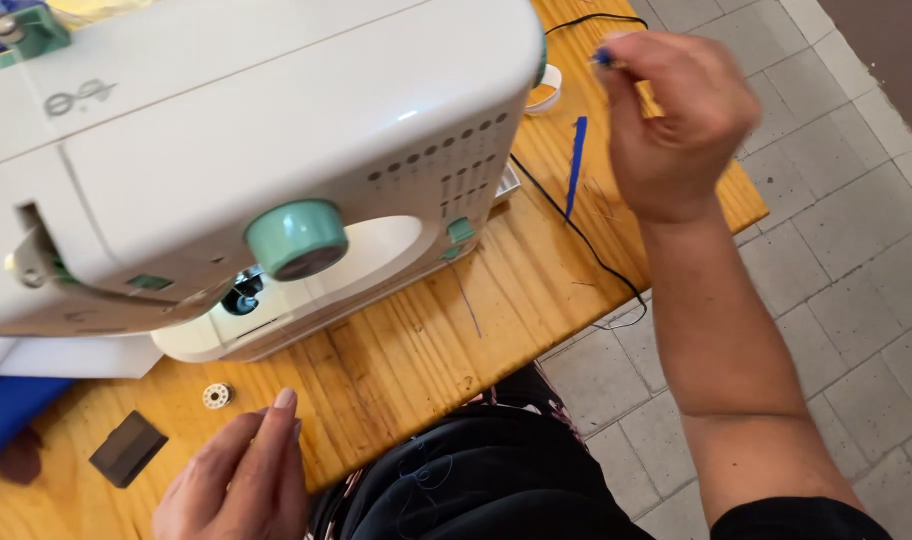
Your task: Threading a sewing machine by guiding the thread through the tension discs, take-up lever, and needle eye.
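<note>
— How far had we got, would you say?

— Early, by our reading. Our right hand (676,120) was raised over the far end of the table (416,360), fingers pinched on a small blue thing (602,57), blurred, so we could not tell what it was. Thread, maybe; no strand from it showed clearly.

— And the left hand (238,480)?

— Low at the near edge, fingers loosely curled and resting on the wood, holding nothing. A bobbin (216,396) lay just beyond its fingertips, apart from them.

— So nothing was under the needle?

— We saw no cloth there. The bobbin was out on the table, and the opening under the machine (256,150) looked dark and uncovered. We judged the machine not yet loaded, with the sewing all left to do.

— Materials?

— The machine was smooth white plastic, rounded at the corners, with a mint-green dial (298,238). The table was varnished pine, orange, knotty and scratched. The bobbin was a small pale disc. A dark flat block (128,448) lay near it. A blue strip (576,165) and a thin black cord (576,235) lay by the right hand. The floor (836,250) was grey tile.
</note>
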